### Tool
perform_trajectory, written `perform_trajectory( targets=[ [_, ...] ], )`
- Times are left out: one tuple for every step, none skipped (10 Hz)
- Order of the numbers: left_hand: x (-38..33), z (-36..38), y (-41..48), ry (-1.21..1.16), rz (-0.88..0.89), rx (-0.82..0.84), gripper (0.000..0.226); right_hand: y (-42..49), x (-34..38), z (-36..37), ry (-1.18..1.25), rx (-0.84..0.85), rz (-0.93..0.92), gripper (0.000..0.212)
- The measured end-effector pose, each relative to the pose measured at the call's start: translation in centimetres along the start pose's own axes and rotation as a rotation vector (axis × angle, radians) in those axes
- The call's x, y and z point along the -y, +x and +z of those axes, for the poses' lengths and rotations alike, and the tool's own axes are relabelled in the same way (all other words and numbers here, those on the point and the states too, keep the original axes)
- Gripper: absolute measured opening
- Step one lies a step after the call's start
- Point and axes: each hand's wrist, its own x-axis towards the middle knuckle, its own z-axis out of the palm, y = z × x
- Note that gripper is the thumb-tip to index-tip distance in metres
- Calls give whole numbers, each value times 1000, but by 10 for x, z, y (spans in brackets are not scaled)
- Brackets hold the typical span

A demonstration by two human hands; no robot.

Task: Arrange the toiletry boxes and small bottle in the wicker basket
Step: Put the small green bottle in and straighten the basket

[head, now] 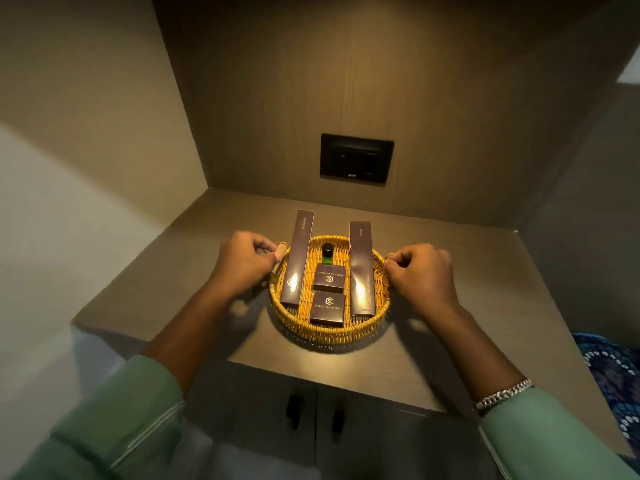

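A round wicker basket (329, 332) sits on the brown countertop. Inside it, a long brown box (298, 258) lies along the left side and another long brown box (362, 268) along the right, both sticking out over the far rim. Between them lie two small square boxes, one (329, 278) behind the other (328, 309). A small green bottle (327, 254) with a black cap stands at the back. My left hand (242, 261) is closed on the basket's left handle. My right hand (420, 275) is closed on the right handle.
The countertop (166, 289) is a niche with wood-look walls on three sides. A black switch panel (356, 158) is set in the back wall. Cabinet doors with dark handles (294, 410) are below the front edge. Blue patterned fabric (613, 372) lies at the right.
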Motion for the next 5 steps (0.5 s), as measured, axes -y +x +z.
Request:
perform_trajectory(
  targets=[
    [9, -6, 26, -37, 11, 49, 6, 7, 14, 10, -72, -2, 70, 23],
    [15, -7, 41, -36, 53, 82, 6, 9, 16, 17, -91, -29, 99, 24],
    [20, -9, 45, -34, 80, 103, 6, 7, 21, 21, -114, -47, 146, 24],
    [16, -12, 44, -17, 102, 115, 5, 6, 28, 17, -100, -25, 177, 22],
    [9, -20, 38, 6, 141, 151, 8, -4, 37, 13, -71, -5, 170, 15]
  ],
)
